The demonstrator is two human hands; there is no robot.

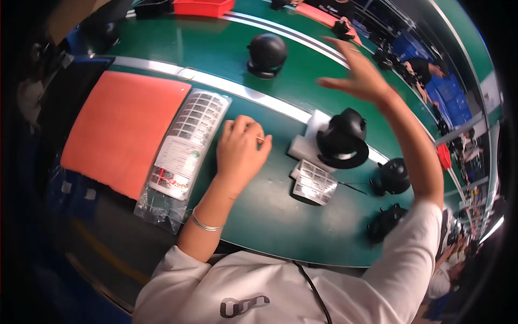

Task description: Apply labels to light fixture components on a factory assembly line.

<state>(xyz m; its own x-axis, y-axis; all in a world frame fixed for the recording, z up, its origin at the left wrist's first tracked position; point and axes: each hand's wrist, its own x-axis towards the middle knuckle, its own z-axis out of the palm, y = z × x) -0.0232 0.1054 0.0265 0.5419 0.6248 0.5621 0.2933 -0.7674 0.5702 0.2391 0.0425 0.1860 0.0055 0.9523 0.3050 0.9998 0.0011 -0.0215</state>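
Black device [268,53] stands across a white strip [237,88] from bagged label sheets [195,127].

The table [256,213] is green, the mat [125,129] coral-orange; black-and-white grids pattern the bagged label sheets [198,116]; the rounded objects [268,52] are black, the bracelet [205,224] silver, the shirt [270,275] white

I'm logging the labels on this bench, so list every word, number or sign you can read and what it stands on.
Nothing here is clear enough to quote.
Bagged label sheets: rows of print, too small to read.
White label sheet on the bench: print too small to read.
White shirt of the wearer: a dark looped mark, no readable word.
Black shirt across the line: light lettering, too blurred.
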